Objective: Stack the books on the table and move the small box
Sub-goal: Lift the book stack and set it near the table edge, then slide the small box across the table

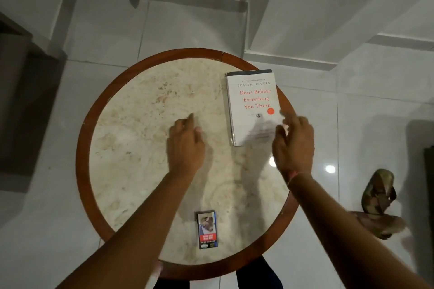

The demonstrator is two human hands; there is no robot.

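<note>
Books (252, 103) stacked at far right of round surface (141, 124), white one on top. Small box (207, 230) near front edge. Left hand (185, 145) empty, fingers loose; right hand (293, 145) empty, spread at stack's corner.

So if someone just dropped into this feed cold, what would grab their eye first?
Probably the white book with red title lettering, lying flat at the far right of the round table, with a darker book edge showing under it. Next, both hands, the left hand above the table's middle and the right hand at the book's near corner, neither holding anything. Then the small box near the front edge.
</note>
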